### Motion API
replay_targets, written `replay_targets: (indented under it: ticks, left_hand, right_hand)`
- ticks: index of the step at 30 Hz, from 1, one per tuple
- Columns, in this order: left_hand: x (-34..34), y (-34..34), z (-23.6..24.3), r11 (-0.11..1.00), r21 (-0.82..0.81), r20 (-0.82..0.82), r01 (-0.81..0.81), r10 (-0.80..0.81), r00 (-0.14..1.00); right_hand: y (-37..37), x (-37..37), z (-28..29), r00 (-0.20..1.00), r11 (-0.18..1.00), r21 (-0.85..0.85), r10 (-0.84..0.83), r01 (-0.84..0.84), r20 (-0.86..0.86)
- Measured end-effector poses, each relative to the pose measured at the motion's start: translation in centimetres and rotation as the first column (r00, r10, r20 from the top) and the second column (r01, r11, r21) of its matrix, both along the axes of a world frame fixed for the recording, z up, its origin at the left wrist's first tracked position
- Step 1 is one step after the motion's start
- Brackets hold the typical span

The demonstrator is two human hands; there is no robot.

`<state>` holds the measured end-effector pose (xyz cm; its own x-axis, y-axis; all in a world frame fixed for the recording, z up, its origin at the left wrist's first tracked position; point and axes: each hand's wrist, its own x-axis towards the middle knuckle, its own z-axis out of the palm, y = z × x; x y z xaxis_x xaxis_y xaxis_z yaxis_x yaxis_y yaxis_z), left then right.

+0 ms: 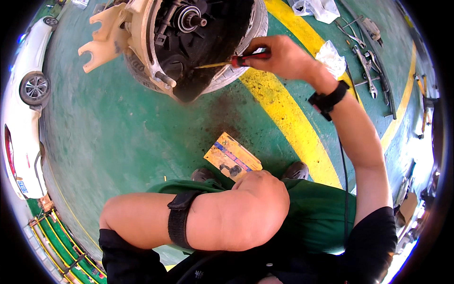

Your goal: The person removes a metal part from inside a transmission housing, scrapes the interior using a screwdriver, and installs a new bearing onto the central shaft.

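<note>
My right hand [283,56] grips a screwdriver [243,61] by its red and black handle. Its thin yellowish shaft points left, and the tip is over the dark, oily inside of a gearbox housing [142,35]. A splined shaft [195,20] stands out of the housing near the top, inside a ring-shaped bearing. Beneath the housing lies a tyre [234,78]. My left hand [255,201] is bent over my lap, with its back showing and its fingers hidden underneath. Just beyond it, a yellow cardboard box [231,156] lies on the floor between my shoes.
Wrenches [366,71] and other metal tools lie on the green floor [109,128] at right, beside crumpled white plastic [331,59]. A dark cable [345,165] hangs by my right arm. A white car [23,118] stands at left, and a yellow rack [66,246] is at lower left.
</note>
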<state>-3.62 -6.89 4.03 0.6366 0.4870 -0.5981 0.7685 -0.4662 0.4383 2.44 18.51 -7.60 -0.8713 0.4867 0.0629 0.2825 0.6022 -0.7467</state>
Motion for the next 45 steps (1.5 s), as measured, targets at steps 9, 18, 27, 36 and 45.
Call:
replay_targets:
  ticks: [9,18,27,36,45]
  left_hand:
    - [0.1,1.5,0.5,0.985,-0.167,-0.028,0.033,-0.038,0.999]
    - [0.4,2.1,1.4,0.961,-0.264,-0.106,0.077,-0.108,0.988]
    - [0.5,1.3,1.3,0.976,-0.216,-0.061,0.008,-0.022,0.998]
    - [1.2,1.7,1.6,0.945,-0.327,-0.073,0.026,-0.053,0.996]
    - [1.2,2.4,2.1,0.935,-0.341,-0.118,0.094,-0.141,0.983]
  right_hand:
    - [0.1,0.7,2.0,0.998,1.0,-0.001,-0.024,0.024,0.064]
    - [0.1,2.8,-0.9,0.995,0.94,-0.337,-0.025,0.056,0.094]
    - [-2.8,2.6,-3.9,0.982,0.917,-0.356,-0.143,0.179,0.125]
    - [-4.5,2.8,-4.5,0.954,0.676,-0.673,-0.205,0.299,0.218]
    - [-2.9,2.8,-5.3,0.978,0.653,-0.73,-0.166,0.202,0.123]
